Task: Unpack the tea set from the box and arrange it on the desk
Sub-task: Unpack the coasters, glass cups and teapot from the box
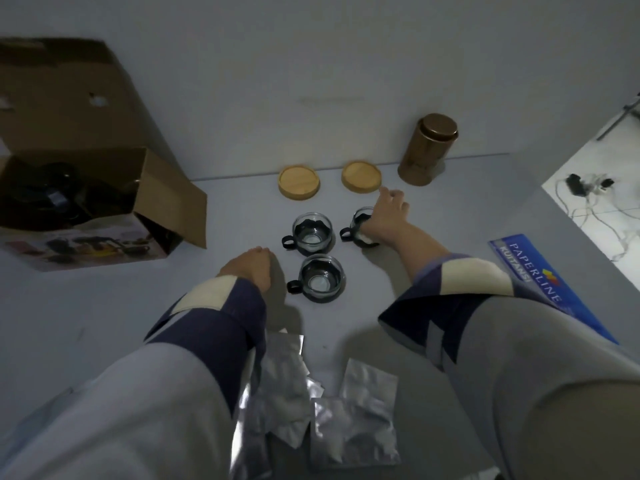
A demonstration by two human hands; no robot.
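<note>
Three glass cups with black holders stand mid-desk: one at the back left (312, 233), one nearer me (321, 278), and a third (358, 223) partly hidden under my right hand (386, 218), which lies over its rim. Whether the fingers curl round the cup is hard to tell. My left hand (250, 268) rests on the desk just left of the near cup and holds nothing. Two round wooden coasters (299, 181) (361, 176) lie behind the cups. The open cardboard box (83, 188) sits at the left with dark items inside.
A copper-coloured canister (427, 150) stands at the back right by the wall. Several crumpled silver foil bags (325, 407) lie at the desk's near edge. A blue Paperline booklet (550, 285) lies on the right. Cables (588, 188) lie on the floor beyond the desk's right edge.
</note>
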